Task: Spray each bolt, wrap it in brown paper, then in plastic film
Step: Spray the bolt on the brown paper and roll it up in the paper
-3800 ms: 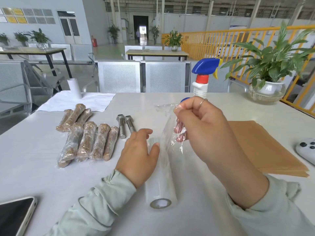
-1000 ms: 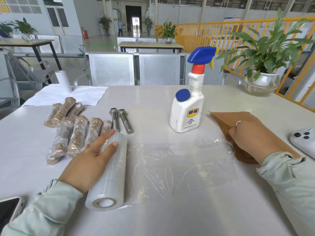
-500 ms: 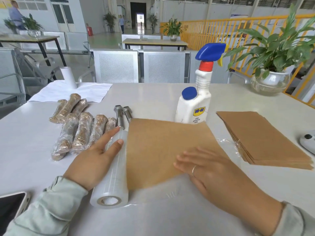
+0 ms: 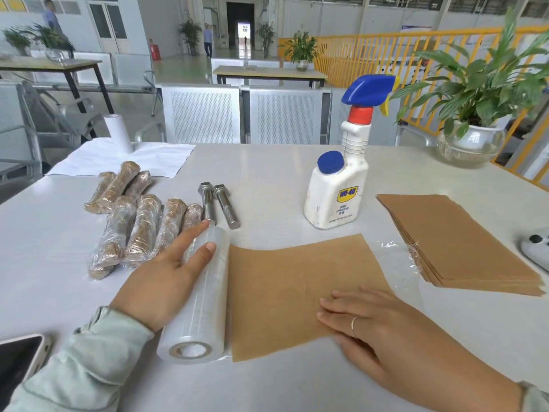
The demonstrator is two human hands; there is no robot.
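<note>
White tabletop fills a bright hall with yellow railings. Two bare bolts lie beside seven wrapped bolts. One spray bottle stands behind one brown sheet, spread over film that barely shows. Left hand rests flat on the film roll; right hand presses flat on the sheet. A phone is cut off.

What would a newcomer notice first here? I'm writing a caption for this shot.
The WD-40 spray bottle with its blue trigger stands upright mid-table. In front of it, a brown paper sheet lies flat under the right hand, beside the plastic film roll that the left hand rests on. Two bare bolts lie next to the wrapped bolts.
</note>
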